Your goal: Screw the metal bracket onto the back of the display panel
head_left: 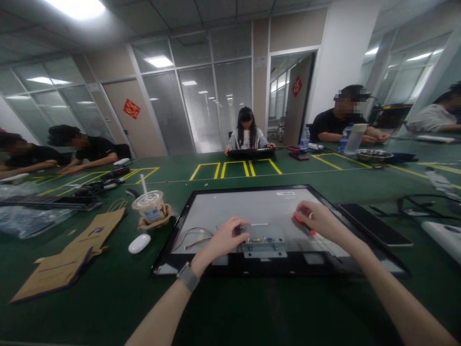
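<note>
A monitor panel [252, 206] lies face down on the green table, its grey metal back up and a black frame around it. A small metal bracket with connector ports [264, 242] sits near its front edge. My left hand [223, 238] rests curled on the panel just left of the bracket, fingertips touching it. My right hand [319, 221] is closed around a red-handled screwdriver [306, 227], its tip hidden under the fingers. Thin coloured wires [190, 236] run over the panel's left part.
A lidded drink cup with a straw [150, 206], a white mouse [139, 243] and a brown paper bag [72, 254] lie at the left. A black phone [374, 223] and cables [418, 206] lie at the right. Several other people sit around the far table edges.
</note>
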Motion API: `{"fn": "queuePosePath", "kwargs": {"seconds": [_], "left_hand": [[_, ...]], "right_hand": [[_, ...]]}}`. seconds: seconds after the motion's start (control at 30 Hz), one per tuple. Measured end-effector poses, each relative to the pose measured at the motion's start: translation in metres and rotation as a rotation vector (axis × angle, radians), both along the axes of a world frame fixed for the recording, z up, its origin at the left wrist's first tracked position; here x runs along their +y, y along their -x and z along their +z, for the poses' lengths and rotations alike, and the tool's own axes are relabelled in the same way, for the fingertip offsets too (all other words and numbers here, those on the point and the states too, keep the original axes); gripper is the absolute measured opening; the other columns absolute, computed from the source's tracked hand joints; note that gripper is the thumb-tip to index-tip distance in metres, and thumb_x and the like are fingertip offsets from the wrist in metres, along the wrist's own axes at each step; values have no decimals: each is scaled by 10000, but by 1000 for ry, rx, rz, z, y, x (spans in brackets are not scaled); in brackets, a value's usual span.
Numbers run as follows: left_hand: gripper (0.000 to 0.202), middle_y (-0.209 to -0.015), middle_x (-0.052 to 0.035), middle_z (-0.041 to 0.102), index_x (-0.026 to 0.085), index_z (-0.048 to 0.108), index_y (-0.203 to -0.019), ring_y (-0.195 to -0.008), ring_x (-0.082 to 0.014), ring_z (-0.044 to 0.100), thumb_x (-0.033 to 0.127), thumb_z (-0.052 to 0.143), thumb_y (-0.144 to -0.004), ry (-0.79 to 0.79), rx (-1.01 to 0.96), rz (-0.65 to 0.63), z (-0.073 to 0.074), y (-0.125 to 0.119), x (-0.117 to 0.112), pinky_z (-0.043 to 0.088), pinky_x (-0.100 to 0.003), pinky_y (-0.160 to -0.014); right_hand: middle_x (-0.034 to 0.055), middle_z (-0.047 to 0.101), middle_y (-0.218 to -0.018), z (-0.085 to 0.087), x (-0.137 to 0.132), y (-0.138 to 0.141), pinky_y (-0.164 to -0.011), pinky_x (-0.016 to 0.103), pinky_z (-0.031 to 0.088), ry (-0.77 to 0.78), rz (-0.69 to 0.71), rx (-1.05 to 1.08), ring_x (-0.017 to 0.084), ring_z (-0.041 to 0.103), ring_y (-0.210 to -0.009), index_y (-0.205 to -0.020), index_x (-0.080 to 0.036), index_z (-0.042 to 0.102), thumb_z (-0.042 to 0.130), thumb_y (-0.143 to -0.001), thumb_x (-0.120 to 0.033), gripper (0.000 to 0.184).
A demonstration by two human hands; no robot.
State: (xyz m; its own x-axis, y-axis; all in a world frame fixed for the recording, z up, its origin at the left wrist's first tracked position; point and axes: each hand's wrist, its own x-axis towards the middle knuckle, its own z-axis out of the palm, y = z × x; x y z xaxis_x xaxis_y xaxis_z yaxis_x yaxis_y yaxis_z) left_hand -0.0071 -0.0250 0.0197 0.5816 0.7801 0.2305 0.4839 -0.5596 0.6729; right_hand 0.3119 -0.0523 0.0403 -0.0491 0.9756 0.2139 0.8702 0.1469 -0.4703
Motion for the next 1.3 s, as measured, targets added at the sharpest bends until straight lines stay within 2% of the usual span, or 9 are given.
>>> {"fn": "queuePosePath", "kwargs": {"seconds": [0.13, 0.4, 0.5, 0.57, 0.7, 0.83, 1.0, 1.13, 1.3], "left_hand": [[203, -1096, -52, 640, 208, 666, -1045, -1053, -204, 592, 243, 581, -865, -105, -53, 87, -2, -3, 2, 445, -373, -986], [203, -1005, -58, 696, 197, 687, -940, -998, -206, 634, 234, 490, -904, -191, -188, 140, 16, -9, -7, 468, -375, -959], [316, -1172, -93, 676, 191, 617, -1189, -1106, -217, 620, 310, 491, -924, 23, -256, 155, 20, -21, -10, 446, -392, -1014], [536, -1313, -123, 602, 211, 389, -1432, -1137, -213, 615, 347, 508, -927, 234, -337, 119, 20, -33, -8, 451, -404, -1014], [641, -1198, -141, 647, 202, 237, -1489, -1041, -217, 660, 357, 509, -929, 494, -589, 92, 20, -59, -1, 530, -389, -880], [606, -948, -81, 682, 177, 414, -1337, -808, -195, 689, 468, 609, -842, 395, -736, 170, 29, -61, -1, 569, -345, -727], [493, -764, 22, 606, 204, 458, -1167, -609, -168, 689, 527, 608, -826, 170, -839, 344, 47, -34, -5, 570, -294, -566], [322, -621, 71, 519, 197, 547, -945, -429, -107, 596, 502, 590, -853, -101, -700, 481, 49, -19, -7, 473, -206, -440], [238, -552, 70, 498, 212, 577, -866, -453, -105, 585, 448, 548, -881, -297, -544, 541, 38, -20, -9, 444, -200, -481]], "right_hand": [[133, 707, -807, -10, 5, -24, -611, 354, 435, 172, -227, -234, 294, 672, -748, -744, -223, 588, 471, -871, -523, 346], [105, 673, -713, -15, 7, -4, -565, 330, 357, 176, -134, -176, 282, 640, -684, -667, -225, 570, 511, -838, -432, 274], [51, 592, -622, 2, 2, 20, -570, 314, 363, 71, 18, 129, 221, 577, -623, -633, -225, 514, 416, -873, -503, 381], [0, 523, -584, 14, -5, 42, -542, 289, 370, 131, 172, 369, 178, 520, -566, -683, -222, 507, 427, -849, -579, 402], [-32, 468, -579, 25, -14, 90, -518, 258, 351, 227, 431, 502, 138, 457, -549, -702, -212, 545, 497, -837, -595, 409], [-31, 473, -545, 19, -4, 111, -492, 256, 351, 167, 461, 547, 131, 452, -508, -690, -207, 573, 482, -866, -568, 411], [38, 633, -674, -8, 29, 65, -649, 340, 488, -83, 228, 431, 211, 614, -665, -804, -194, 627, 418, -903, -483, 370], [157, 678, -1116, -43, 44, 10, -947, 490, 454, -249, 71, 56, 310, 621, -1067, -1041, -176, 651, 445, -879, -341, 310], [165, 514, -1433, -69, 48, -6, -1107, 493, 330, -101, 79, -163, 294, 473, -1327, -1328, -163, 546, 410, -926, -378, 476]]}}
